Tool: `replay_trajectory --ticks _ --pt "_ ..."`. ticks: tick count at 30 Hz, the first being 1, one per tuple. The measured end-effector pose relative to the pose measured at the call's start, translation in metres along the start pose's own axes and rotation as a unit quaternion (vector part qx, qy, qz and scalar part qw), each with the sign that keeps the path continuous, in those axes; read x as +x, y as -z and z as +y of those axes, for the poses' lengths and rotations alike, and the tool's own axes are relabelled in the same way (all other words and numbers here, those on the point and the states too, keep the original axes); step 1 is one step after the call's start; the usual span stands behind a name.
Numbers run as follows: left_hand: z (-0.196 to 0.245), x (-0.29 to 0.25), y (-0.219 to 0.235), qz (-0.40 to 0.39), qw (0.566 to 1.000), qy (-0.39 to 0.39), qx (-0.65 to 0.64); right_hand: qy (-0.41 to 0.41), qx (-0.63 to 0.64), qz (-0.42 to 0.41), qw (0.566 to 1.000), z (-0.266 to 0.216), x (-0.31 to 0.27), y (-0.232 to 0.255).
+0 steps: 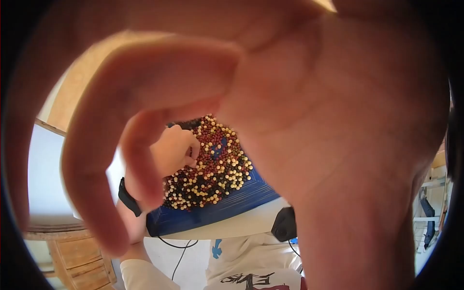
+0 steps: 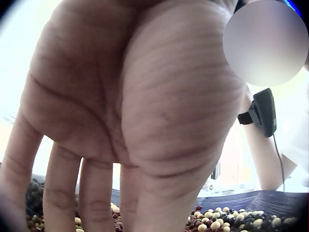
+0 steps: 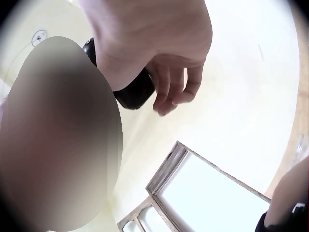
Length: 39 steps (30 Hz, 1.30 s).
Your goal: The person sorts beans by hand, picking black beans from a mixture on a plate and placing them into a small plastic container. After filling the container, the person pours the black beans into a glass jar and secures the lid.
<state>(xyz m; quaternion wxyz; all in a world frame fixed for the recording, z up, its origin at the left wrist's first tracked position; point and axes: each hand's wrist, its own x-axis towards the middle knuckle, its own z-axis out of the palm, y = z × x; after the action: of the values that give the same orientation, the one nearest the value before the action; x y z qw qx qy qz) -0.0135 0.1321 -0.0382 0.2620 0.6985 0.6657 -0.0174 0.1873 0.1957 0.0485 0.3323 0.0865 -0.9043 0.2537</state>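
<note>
My right hand (image 1: pixel 328 121) fills most of the head view, close before the lens, its fingers bent in a loose curve. In the right wrist view this hand (image 3: pixel 159 29) is beside a black device (image 3: pixel 135 92), its fingers hanging down with nothing seen between them. My left hand (image 1: pixel 176 150) is at the heap of mixed beans (image 1: pixel 208 186), coloured cream, dark red and black. In the left wrist view its fingers (image 2: pixel 96 193) reach straight down at the beans; the fingertips are out of view. Under the beans lies a blue tray (image 1: pixel 232 208).
A black wristband (image 1: pixel 129 195) is on the left wrist. Past the tray's near edge come a pale table edge (image 1: pixel 251 217), a black box (image 1: pixel 283 224) and a thin cable (image 1: pixel 180 263). Wooden drawers (image 1: pixel 82 263) stand lower left, a shelf rack (image 1: pixel 430 212) far right.
</note>
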Motion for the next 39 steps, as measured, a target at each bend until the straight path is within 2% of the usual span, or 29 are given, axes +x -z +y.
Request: replay_trajectory --ticks 6,8,14,17,18,19,22,27,29,39 --pt "0.003 -0.012 -0.007 -0.003 1.000 -0.004 0.008 0.028 0.029 -0.057 0.998 -0.013 0.008 -0.026" --pt "0.002 -0.018 -0.008 -0.004 1.000 0.001 0.005 0.044 0.057 -0.088 0.994 -0.032 0.017 -0.040" --pt "-0.023 -0.043 -0.010 -0.008 0.997 0.071 -0.037 0.050 0.090 -0.170 0.980 -0.061 0.014 -0.081" --pt "-0.028 -0.045 -0.007 -0.001 0.996 0.082 -0.044 0.037 0.089 -0.182 0.979 -0.061 0.015 -0.087" --pt "0.003 -0.034 -0.010 -0.008 0.994 0.104 -0.044 0.032 0.091 -0.179 0.979 -0.066 -0.003 -0.074" --pt "0.006 -0.036 -0.013 -0.017 0.991 0.126 -0.051 0.026 0.091 -0.180 0.979 -0.068 -0.003 -0.077" --pt "0.004 -0.041 -0.014 0.005 0.994 0.103 -0.023 0.014 0.092 -0.188 0.978 -0.067 -0.003 -0.080" --pt "-0.002 -0.040 -0.013 -0.003 0.996 0.087 -0.019 -0.002 0.089 -0.191 0.978 -0.065 0.003 -0.088" --pt "0.001 -0.038 -0.009 -0.024 0.989 0.131 -0.062 -0.007 0.088 -0.191 0.978 -0.061 0.005 -0.088" --pt "-0.011 -0.041 -0.013 0.006 0.996 0.076 -0.049 -0.008 0.097 -0.206 0.974 -0.059 0.014 -0.087"
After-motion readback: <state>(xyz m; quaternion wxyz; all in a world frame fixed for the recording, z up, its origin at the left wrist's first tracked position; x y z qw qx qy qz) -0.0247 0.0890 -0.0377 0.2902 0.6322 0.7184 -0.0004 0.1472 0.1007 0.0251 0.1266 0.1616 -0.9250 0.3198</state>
